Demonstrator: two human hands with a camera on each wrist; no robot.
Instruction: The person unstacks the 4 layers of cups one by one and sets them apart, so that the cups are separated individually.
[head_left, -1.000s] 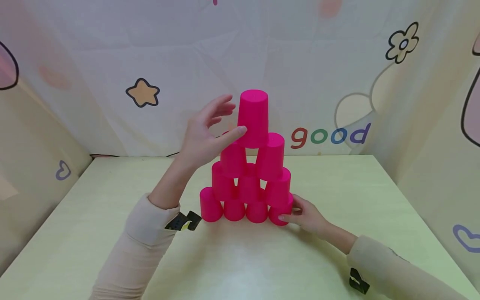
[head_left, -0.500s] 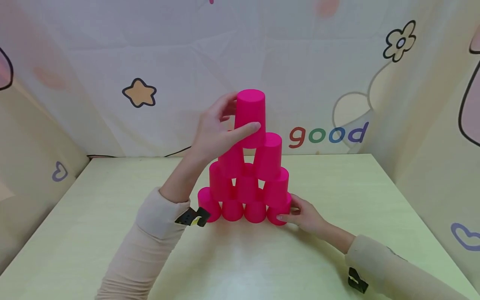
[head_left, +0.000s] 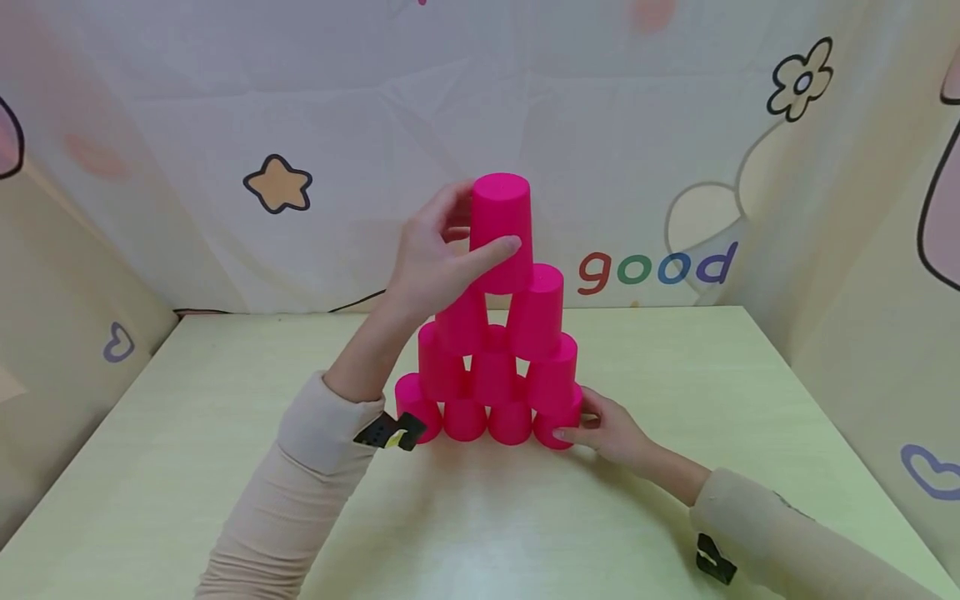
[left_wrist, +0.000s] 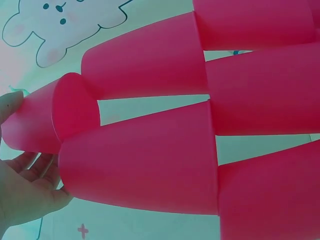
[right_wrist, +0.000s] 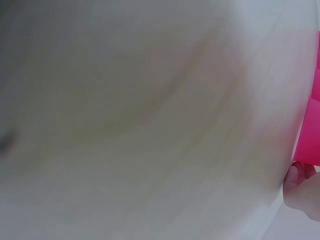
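Observation:
Pink upside-down cups form a four-tier pyramid. My left hand [head_left: 435, 258] grips the top cup [head_left: 501, 225] from the left, thumb across its near side and fingers behind. In the left wrist view, this cup [left_wrist: 30, 117] shows its open mouth, its rim right by the bases of the two third-tier cups [left_wrist: 145, 57]. Low on the right, my right hand [head_left: 615, 429] holds the end cup of the bottom row [head_left: 557, 425], thumb in front and fingers round its far side. The right wrist view catches that hand [right_wrist: 302, 190] only at its edge.
The pyramid stands on a pale wooden table [head_left: 480, 517]. Behind it hangs a printed cloth [head_left: 360, 142] with a star, a flower and coloured letters. A thin dark cord [head_left: 356, 302] runs along the table's back edge.
My left hand has moved right, from beside the top cup to gripping it, and the cup has risen slightly. My right hand keeps its hold on the bottom cup.

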